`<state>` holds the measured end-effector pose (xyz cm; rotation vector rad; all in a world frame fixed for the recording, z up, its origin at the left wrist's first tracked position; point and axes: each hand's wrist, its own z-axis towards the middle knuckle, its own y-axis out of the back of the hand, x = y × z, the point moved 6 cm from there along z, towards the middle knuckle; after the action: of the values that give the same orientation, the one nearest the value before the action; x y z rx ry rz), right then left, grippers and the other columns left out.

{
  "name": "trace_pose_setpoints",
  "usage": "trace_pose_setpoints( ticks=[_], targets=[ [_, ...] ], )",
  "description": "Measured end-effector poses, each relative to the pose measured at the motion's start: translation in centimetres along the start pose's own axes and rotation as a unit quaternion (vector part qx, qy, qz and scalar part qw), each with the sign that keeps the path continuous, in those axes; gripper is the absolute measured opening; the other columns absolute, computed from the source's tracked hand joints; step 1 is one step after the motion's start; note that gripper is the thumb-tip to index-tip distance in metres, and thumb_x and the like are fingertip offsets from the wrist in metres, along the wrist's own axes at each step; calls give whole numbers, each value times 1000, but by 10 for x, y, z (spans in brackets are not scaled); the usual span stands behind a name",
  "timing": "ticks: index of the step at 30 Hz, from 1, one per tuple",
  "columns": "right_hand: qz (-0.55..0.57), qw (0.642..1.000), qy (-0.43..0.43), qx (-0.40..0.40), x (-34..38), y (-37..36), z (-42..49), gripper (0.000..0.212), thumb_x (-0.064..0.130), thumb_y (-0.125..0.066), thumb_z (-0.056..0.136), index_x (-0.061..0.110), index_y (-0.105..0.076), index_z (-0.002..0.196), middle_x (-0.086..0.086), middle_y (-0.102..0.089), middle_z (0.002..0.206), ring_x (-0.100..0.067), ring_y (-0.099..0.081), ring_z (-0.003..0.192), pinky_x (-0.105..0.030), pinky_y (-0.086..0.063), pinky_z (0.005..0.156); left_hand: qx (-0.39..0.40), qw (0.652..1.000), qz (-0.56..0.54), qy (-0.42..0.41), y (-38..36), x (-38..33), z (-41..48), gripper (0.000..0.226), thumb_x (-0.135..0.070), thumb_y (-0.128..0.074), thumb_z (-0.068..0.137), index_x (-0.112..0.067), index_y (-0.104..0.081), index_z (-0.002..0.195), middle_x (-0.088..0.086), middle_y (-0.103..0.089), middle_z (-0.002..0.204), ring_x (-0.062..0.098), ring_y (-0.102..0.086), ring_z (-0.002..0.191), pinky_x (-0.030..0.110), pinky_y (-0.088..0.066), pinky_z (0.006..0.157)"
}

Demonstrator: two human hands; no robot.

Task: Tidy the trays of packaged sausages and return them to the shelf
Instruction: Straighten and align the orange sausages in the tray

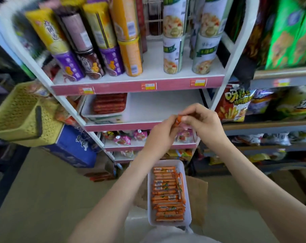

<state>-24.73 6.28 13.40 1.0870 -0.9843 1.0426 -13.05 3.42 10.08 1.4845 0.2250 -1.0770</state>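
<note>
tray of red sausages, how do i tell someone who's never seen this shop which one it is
Start at the white shelf unit with pink price strips and go to the board just under the row of tall cans. At its left end sits a white tray of dark red sausages. The other tray holds orange sausages and lies lower down, off the shelf.

Even, soft indoor light, shadows faint. Heavy motion blur top-left on canisters [45,30] and yellow basket [17,111]; wide-angle bends shelf uprights [235,55]. Centre fairly sharp, floor [34,190] smeary, colours saturated.
</note>
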Motion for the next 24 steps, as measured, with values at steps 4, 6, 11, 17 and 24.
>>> trace_pose_setpoints(
  ticks=[4,6,11,17,24],
  targets=[
    [-7,998,51,29,21,1,2,22,-4,-64,85,15,-64,95,-9,-67,93,-22,-65,89,-30,-55,82,-27,999,-43,-9,21,-14,2,33,-14,-53,95,-16,-54,127,3,-67,104,14,-61,88,10,-38,63],
    [-26,997,62,30,25,2,3,21,-1,-65,85,18,-64,92,-7,-67,91,-26,-64,89,-38,-54,86,-18,998,-62,-8,24,-17,0,33,-15,-52,95,-18,-52,128,-2,-66,103,8,-61,88,11,-45,70],
    [-36,996,80,21,24,2,3,12,7,-66,83,18,-63,82,4,-65,80,-27,-64,84,-52,-52,84,7,997,-76,-2,18,-19,-11,39,-14,-49,97,-20,-43,135,0,-66,108,6,-61,94,12,-44,77],
    [-67,989,123,47,28,-3,-3,20,10,-58,89,27,-63,100,9,-63,95,-19,-61,93,-41,-51,88,-30,995,-96,-9,17,-23,-21,38,-17,-49,98,-19,-37,135,-6,-62,102,-2,-60,84,8,-44,70],
    [-236,929,225,175,2,-12,-24,51,-12,-47,88,12,-55,132,-3,-56,131,-19,-50,120,-24,-41,102,-117,818,-532,184,15,6,-25,61,-11,-49,98,-27,-16,147,6,-69,91,21,-70,76,40,-59,74]
  ],
)
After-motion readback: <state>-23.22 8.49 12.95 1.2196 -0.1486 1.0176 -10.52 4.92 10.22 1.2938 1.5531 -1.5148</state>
